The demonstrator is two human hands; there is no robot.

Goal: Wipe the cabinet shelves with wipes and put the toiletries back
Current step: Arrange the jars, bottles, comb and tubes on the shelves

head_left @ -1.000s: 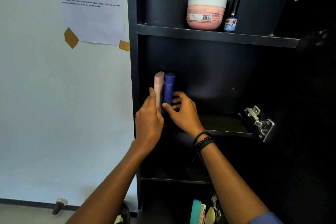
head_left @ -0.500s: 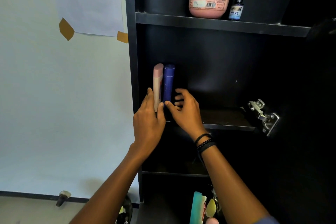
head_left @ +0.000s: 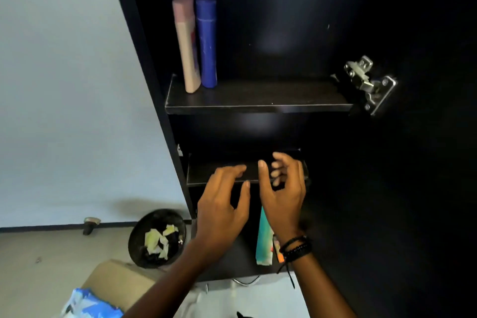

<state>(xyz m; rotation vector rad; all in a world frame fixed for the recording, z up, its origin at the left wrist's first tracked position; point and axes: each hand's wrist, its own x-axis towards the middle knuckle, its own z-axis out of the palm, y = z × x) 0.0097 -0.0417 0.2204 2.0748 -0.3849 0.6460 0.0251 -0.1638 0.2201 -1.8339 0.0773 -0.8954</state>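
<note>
A pink-capped beige bottle (head_left: 187, 46) and a blue bottle (head_left: 206, 44) stand upright side by side at the left end of a black cabinet shelf (head_left: 258, 106). Both hands hang in front of the lower shelf (head_left: 201, 175), holding nothing. My left hand (head_left: 222, 204) has its fingers loosely spread. My right hand (head_left: 282, 188), with dark bead bracelets at the wrist, has its fingers relaxed and slightly blurred. Below the hands, on the cabinet floor, lies a teal comb-like item (head_left: 264, 240) beside a small orange item (head_left: 277, 250).
A black bin (head_left: 157, 237) with crumpled used wipes stands on the floor left of the cabinet. A cardboard box (head_left: 116, 279) and a blue wipes pack (head_left: 90, 304) sit at the bottom left. A metal door hinge (head_left: 369, 82) juts out at the right.
Both hands have let go of the two bottles and dropped to the lower shelf. The view has tilted downward, so the top shelf with the jar is out of sight.
</note>
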